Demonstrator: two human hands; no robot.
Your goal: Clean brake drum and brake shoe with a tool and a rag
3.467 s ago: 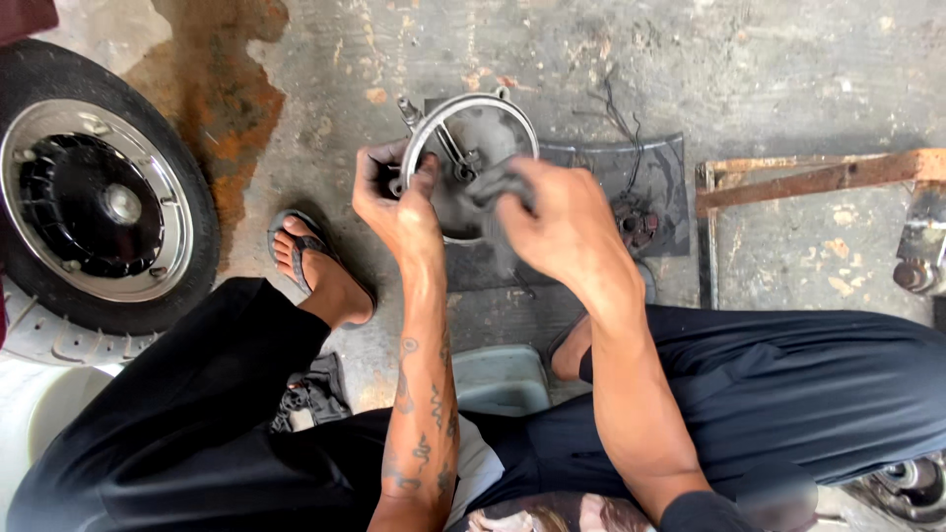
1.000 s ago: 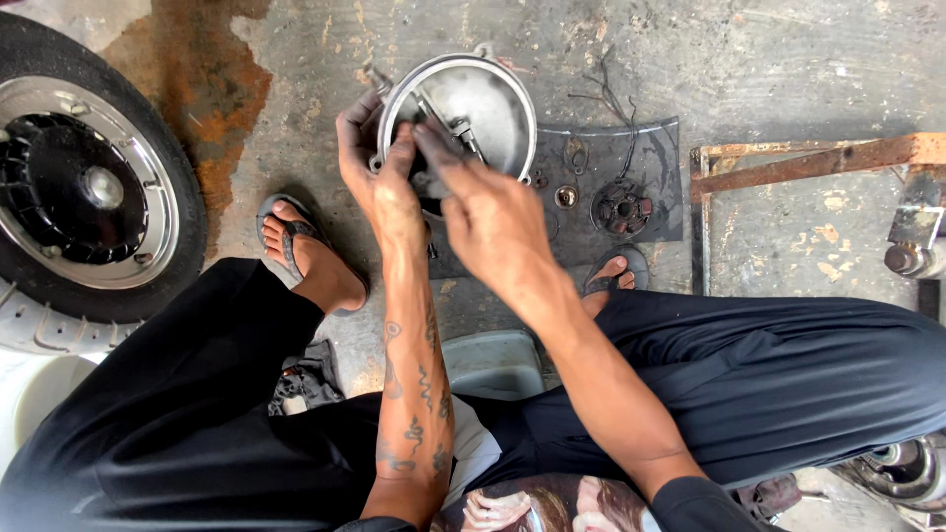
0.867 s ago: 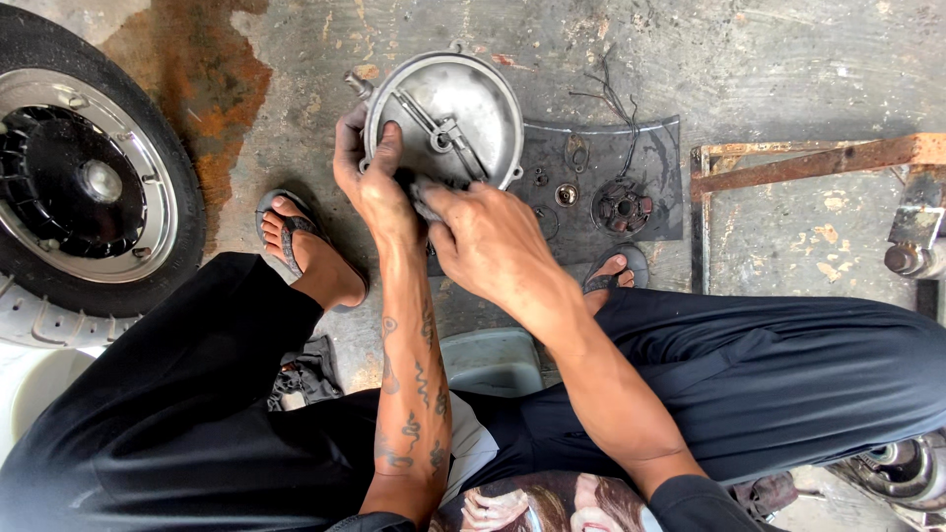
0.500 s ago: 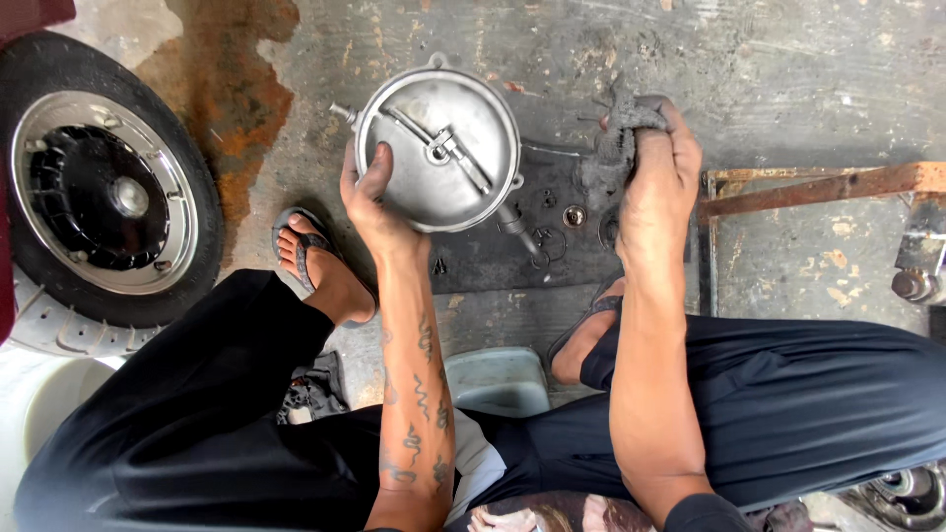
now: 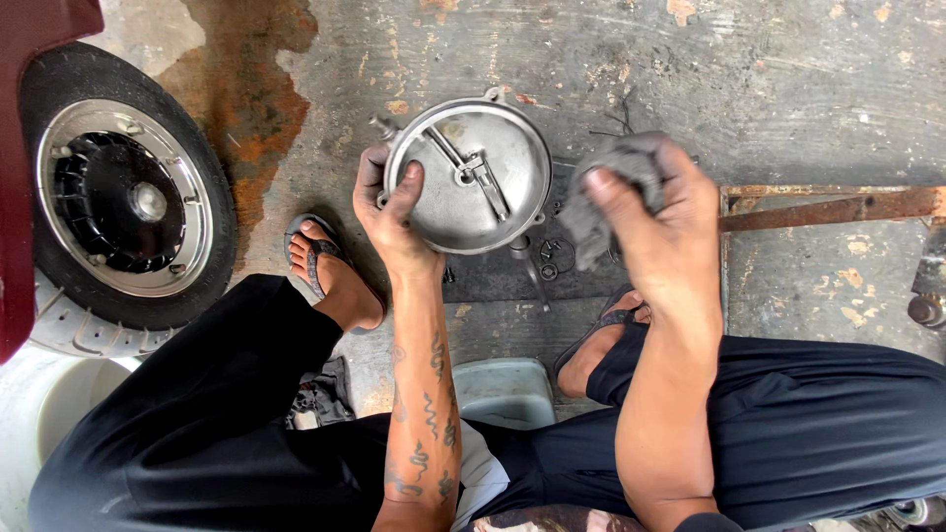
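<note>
Wiping the round metal cover

My left hand (image 5: 394, 212) grips the edge of the round metal cover (image 5: 471, 177) and holds it up over the dark mat (image 5: 493, 281). My right hand (image 5: 655, 217) is closed on a grey rag (image 5: 616, 177), just beside the cover, not touching. The inside looks mostly shiny; some grime may be left.

1. No packages, boxes or wrapped goods appear anywhere in the view.
2. No labels or stickers are visible on any surface.
3. No signs stand on the ground or on a wall.
4. No screens or displays are in sight.
</note>
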